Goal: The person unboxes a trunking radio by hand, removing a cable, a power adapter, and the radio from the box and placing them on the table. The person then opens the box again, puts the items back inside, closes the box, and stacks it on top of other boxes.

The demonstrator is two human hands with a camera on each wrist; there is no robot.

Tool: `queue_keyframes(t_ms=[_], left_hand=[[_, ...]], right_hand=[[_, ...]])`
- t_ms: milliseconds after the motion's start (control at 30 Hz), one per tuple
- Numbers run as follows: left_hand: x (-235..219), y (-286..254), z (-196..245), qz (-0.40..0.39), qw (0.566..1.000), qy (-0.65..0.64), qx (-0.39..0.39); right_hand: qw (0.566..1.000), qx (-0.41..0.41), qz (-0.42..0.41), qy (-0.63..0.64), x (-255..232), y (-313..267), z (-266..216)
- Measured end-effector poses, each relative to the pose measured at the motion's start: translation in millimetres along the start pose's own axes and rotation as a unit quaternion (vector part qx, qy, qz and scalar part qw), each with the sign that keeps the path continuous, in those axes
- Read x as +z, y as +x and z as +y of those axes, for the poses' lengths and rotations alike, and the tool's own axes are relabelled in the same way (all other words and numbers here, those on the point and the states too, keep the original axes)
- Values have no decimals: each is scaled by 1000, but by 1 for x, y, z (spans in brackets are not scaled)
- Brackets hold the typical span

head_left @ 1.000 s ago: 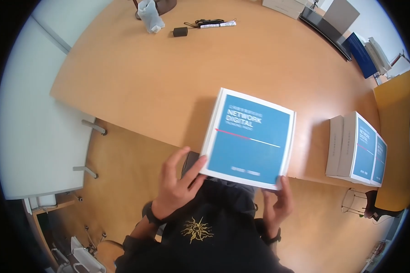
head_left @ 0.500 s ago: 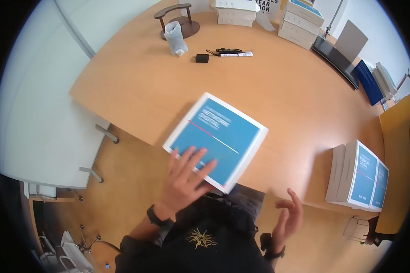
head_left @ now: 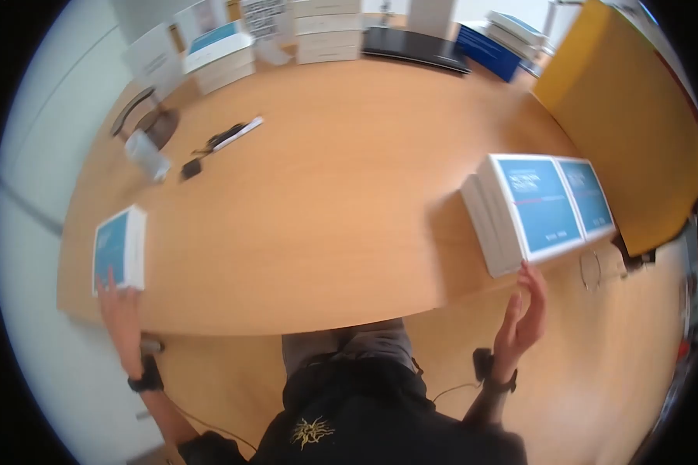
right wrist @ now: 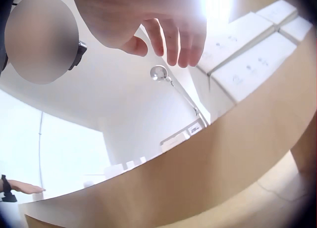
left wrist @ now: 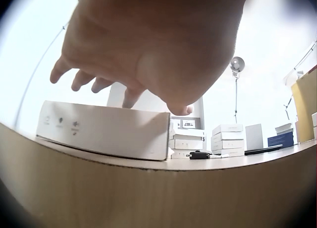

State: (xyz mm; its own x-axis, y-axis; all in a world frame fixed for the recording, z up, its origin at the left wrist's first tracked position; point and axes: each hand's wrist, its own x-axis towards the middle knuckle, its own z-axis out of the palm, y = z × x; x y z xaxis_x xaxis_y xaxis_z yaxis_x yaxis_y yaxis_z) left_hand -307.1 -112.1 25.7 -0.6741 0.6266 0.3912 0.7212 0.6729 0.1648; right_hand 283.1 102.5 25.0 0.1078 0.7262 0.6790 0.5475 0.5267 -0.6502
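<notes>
A white box with a blue cover (head_left: 110, 244) lies flat at the table's left end, its white side (left wrist: 104, 130) facing the left wrist camera. My left hand (head_left: 121, 318) rests its spread fingers on or just over the cover's near edge; in the left wrist view the hand (left wrist: 148, 45) is above the box, and contact is hard to tell. My right hand (head_left: 522, 322), fingers loosely bent and holding nothing, is beside the near corner of the stacked blue-covered boxes (head_left: 539, 205) on the right. In the right wrist view, that hand (right wrist: 148, 25) hangs left of the white boxes (right wrist: 252, 65).
On the table (head_left: 310, 201) are a wrapped item (head_left: 146, 157), a dark wooden stand (head_left: 160, 126), a black adapter (head_left: 191, 168) and a cable. White box stacks (head_left: 328, 31) and a black flat device (head_left: 415, 49) line the back. A yellow panel (head_left: 624, 116) stands right.
The box held before me has gone to the table's left end with my left hand. My right hand has come close to the right-hand boxes. The head view has turned and shifted.
</notes>
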Motion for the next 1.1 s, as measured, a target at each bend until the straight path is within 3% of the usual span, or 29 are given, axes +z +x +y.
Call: queue_keyframes(t_ms=[33,133,233,333,367,400,433,500,600,667,733,800,833,867,900,967,1100], left_hand=[[1,5,1,-1,1000,-11,22],[7,15,-2,-64,998,-5,-10],[14,17,-2,-45,999,11,-13],[20,9,4,-12,999,-29,-20],[22,0,13,34,998,-48,18],[21,-9,23,79,993,-65,55],[19,-18,36,78,993,-64,54],[8,-35,76,95,974,-161,129],[-24,-66,157,80,973,-159,150],[-11,-88,176,57,956,-222,184],[-10,-111,211,-24,917,-351,189],[-8,-135,236,-170,854,-454,190],[-12,-140,258,-265,746,-593,148],[-17,-140,279,-346,606,-709,100],[-18,-142,289,-336,613,-709,90],[-19,-142,302,-429,511,-738,95],[-27,-142,307,-398,523,-745,109]], right_hand=[[998,-18,-9,-53,-8,11,0],[987,-38,-35,-155,-24,38,4],[969,-56,-81,-227,-31,57,20],[924,-51,-170,-339,-31,67,28],[925,-51,-168,-338,-31,65,30],[926,-54,-160,-339,-30,64,30],[926,-57,-153,-339,-29,63,30],[922,-80,-141,-352,-31,61,28],[921,-125,-139,-342,-39,69,17],[926,-158,-137,-315,-36,60,2],[930,-178,-131,-292,-24,40,-13],[936,-206,-128,-254,-14,29,-29],[936,-214,-131,-245,-9,21,-34],[945,-218,-126,-210,-4,13,-38],[952,-222,-123,-172,0,7,-41],[953,-239,-121,-142,10,0,-47],[937,-277,-186,-106,32,-15,-58]])
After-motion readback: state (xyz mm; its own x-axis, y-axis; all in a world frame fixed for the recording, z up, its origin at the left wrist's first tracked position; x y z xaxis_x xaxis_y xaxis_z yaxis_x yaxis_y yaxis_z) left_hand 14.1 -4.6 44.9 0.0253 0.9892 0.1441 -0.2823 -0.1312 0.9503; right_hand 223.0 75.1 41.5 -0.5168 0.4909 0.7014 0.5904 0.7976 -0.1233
